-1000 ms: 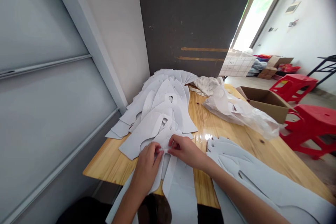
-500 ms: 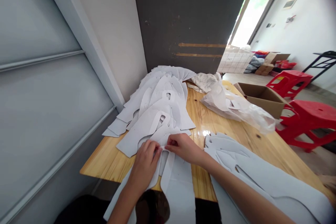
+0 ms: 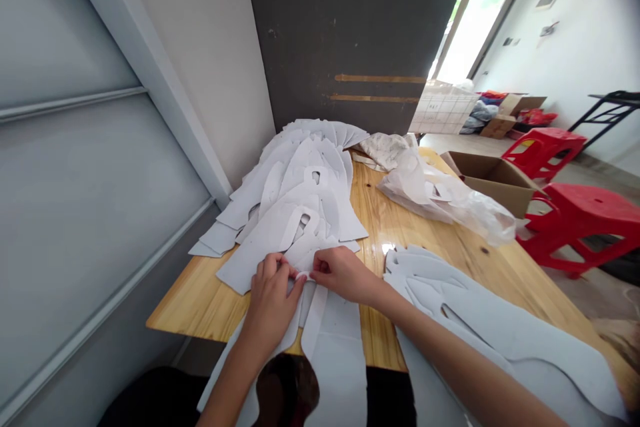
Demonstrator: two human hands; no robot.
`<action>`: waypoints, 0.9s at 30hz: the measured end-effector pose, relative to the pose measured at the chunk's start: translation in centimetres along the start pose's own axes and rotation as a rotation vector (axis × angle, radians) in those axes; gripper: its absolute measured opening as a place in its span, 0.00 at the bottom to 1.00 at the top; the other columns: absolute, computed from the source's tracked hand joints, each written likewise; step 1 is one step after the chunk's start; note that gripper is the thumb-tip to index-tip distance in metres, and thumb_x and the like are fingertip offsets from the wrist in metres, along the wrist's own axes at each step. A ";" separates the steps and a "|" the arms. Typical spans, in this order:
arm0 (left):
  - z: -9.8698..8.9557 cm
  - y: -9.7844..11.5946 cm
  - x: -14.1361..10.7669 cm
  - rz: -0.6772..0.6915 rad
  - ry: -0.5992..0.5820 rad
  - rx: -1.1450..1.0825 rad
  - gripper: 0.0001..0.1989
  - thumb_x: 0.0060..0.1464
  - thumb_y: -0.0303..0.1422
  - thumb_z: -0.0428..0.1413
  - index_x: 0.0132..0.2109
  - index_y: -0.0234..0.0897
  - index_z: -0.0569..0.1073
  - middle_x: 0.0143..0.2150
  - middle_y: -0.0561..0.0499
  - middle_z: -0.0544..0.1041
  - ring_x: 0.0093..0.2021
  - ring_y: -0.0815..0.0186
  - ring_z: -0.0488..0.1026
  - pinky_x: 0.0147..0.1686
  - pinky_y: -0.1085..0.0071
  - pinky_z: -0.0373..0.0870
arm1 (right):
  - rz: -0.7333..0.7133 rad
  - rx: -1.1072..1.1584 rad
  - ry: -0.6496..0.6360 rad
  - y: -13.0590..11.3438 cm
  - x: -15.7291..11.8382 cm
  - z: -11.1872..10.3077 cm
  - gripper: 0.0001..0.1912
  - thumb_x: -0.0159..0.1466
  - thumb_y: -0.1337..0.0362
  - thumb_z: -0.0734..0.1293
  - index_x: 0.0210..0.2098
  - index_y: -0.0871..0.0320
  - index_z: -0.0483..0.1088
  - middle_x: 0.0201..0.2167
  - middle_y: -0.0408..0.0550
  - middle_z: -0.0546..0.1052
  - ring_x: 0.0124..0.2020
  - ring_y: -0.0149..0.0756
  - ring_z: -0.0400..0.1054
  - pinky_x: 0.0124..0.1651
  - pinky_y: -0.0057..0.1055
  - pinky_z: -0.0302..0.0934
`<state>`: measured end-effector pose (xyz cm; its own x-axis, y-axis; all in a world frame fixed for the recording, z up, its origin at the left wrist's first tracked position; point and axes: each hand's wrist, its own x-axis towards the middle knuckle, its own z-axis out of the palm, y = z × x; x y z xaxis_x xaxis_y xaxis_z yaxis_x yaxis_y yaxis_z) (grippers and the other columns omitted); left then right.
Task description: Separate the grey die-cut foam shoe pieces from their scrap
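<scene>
My left hand (image 3: 273, 300) and my right hand (image 3: 337, 273) meet at the table's near edge, their fingertips pinching the edge of a white die-cut sheet (image 3: 320, 247), possibly foam or paper. Below my hands, a long white cut-out strip (image 3: 335, 360) hangs over the table edge. Behind them spreads an overlapping fan of similar cut-outs (image 3: 300, 190), with oval holes in several pieces. To the right of my right forearm lies a second white stack (image 3: 480, 323). My fingers hide the exact pinch point.
The pale wooden table (image 3: 187, 310) stands against a grey panelled wall (image 3: 90, 147). At its far side lie a crumpled plastic bag (image 3: 440, 197) and a mottled cloth (image 3: 385, 150). Beyond stand an open cardboard box (image 3: 493, 183) and red plastic stools (image 3: 577, 220).
My hands stay pinched on the sheet's edge, with my left fingers shifted slightly. The whole scene drifts a little up and left in view as my head moves.
</scene>
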<state>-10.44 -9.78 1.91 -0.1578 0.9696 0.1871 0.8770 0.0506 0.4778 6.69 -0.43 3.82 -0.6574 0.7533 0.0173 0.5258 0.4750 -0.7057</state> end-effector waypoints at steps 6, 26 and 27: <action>-0.6 0.8 0.6 -0.045 -0.065 0.116 0.11 0.66 0.36 0.55 0.34 0.41 0.70 0.48 0.43 0.72 0.50 0.49 0.71 0.48 0.50 0.69 | 0.001 -0.027 -0.006 -0.1 0.1 0.1 0.10 0.62 0.71 0.72 0.25 0.57 0.72 0.25 0.42 0.76 0.28 0.32 0.66 0.31 0.29 0.51; -1.9 1.7 2.3 -0.136 -0.210 0.174 0.12 0.63 0.37 0.59 0.32 0.38 0.76 0.47 0.43 0.74 0.50 0.47 0.74 0.49 0.50 0.71 | 0.105 -0.131 -0.039 -0.4 0.8 -0.3 0.16 0.61 0.63 0.78 0.22 0.55 0.71 0.24 0.43 0.77 0.28 0.34 0.68 0.31 0.30 0.53; -2.0 1.7 2.3 -0.124 -0.211 0.155 0.11 0.63 0.36 0.59 0.32 0.38 0.76 0.46 0.43 0.74 0.48 0.49 0.75 0.48 0.53 0.72 | 0.106 -0.146 -0.029 -0.3 0.8 -0.3 0.17 0.61 0.61 0.78 0.23 0.55 0.69 0.23 0.43 0.76 0.28 0.34 0.67 0.30 0.30 0.52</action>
<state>-10.23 -7.96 4.87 -0.1841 0.9814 -0.0549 0.9185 0.1917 0.3458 6.17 0.17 4.26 -0.6080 0.7905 -0.0735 0.6643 0.4559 -0.5923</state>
